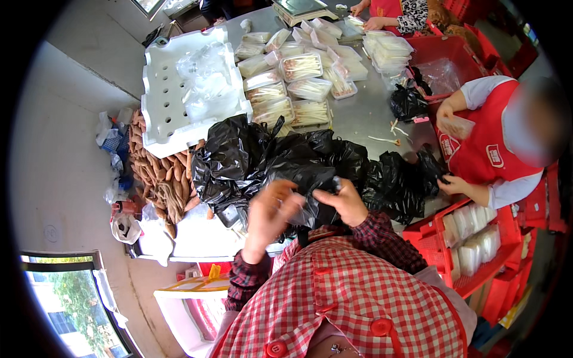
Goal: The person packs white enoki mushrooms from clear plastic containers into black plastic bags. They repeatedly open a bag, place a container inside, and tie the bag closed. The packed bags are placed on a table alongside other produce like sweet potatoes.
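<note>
My left hand (273, 212) is blurred, with its fingers bent over a black plastic bag (313, 174) near the table's front edge. Across from it, the thumb of my right hand (344, 203) lies against the same bag. Whether either hand grips the plastic is unclear. Some clear film (297, 215) shows between the hands, partly hidden by the left fingers. More black bags (228, 156) are heaped to the left, and others (389, 183) to the right. Behind them, clear plastic boxes (302, 67) of pale, thin-stemmed mushrooms or vegetables cover the metal table (369, 116).
A white foam tray (156, 103) with clear bags stands left, beside piled brown roots (168, 179). At right, a co-worker in a red apron (492, 138) holds a packet and touches black plastic. A red crate (474, 250) holds packed boxes. Another person's hands (374, 22) work at the far end.
</note>
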Tool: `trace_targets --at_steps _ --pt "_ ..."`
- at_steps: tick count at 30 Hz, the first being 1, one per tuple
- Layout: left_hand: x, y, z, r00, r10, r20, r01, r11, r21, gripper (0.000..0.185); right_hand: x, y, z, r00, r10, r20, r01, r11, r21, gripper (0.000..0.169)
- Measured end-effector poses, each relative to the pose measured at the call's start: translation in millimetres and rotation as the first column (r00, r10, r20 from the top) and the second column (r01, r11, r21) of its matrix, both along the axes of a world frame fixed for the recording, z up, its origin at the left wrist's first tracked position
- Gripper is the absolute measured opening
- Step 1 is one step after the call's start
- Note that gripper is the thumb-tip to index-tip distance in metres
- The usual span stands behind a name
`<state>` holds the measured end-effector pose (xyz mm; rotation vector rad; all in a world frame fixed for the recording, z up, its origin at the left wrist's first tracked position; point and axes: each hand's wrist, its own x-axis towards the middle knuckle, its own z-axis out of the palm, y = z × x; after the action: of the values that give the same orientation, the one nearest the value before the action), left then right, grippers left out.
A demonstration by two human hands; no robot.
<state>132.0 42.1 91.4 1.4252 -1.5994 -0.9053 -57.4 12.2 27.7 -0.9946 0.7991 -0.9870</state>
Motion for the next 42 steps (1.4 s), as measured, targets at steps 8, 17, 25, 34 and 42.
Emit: trace_targets --at_steps 8,17,25,34,42 --pt "18 -4 -26 0.986 0.077 -0.151 -0.079 0.997 -0.01 0.009 -36 -14 1 0.827 -0.186 0.531 -0.064 0.907 0.417 0.023" --pt "30 -4 5 0.899 0.435 -0.056 -0.424 0.829 -0.364 0.051 -52 -23 0 0.997 -0.068 0.029 0.069 0.997 -0.045 0.024" --pt "17 -15 -12 0.942 0.012 0.334 0.052 0.982 -0.183 0.035 -56 -71 19 0.96 0.262 -0.096 -0.275 0.945 -0.177 0.016" --pt "59 27 -10 0.958 0.276 -0.079 -0.259 0.95 0.177 0.032 -26 -271 -147 0.809 -0.042 -0.586 0.157 0.977 0.147 0.055" --pt "67 51 -28 0.958 0.232 -0.168 -0.198 0.961 0.195 0.05 -19 -434 -292 0.471 -0.149 -0.869 0.437 0.896 0.083 0.084"
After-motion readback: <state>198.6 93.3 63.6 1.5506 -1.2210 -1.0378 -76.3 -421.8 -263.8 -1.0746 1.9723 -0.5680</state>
